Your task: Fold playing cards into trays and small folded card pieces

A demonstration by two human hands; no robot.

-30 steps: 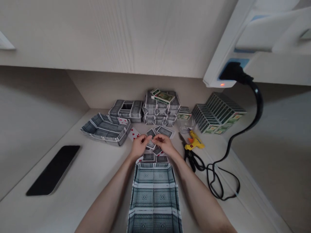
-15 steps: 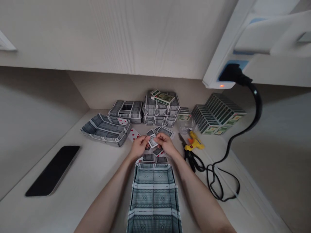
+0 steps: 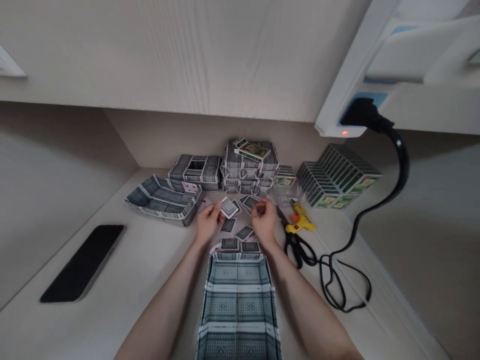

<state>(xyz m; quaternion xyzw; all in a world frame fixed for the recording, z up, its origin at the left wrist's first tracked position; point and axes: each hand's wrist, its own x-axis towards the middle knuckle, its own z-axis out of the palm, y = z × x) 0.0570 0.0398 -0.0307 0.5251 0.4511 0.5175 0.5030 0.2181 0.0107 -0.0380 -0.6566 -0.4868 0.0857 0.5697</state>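
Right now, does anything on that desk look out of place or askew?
Mildly: loose cards lie scattered at odd angles beyond the nearest card tray, and a green pack sits crooked atop the stacked boxes, unlike the neat rows of packs at right. Nothing looks damaged.

A single playing card, its gray patterned back bordered in white, sits angled like a diamond, pinched at its left side. Loose cards lie scattered around it, most showing similar backs; those just beyond appear to overlap, though they are small and partly hidden.
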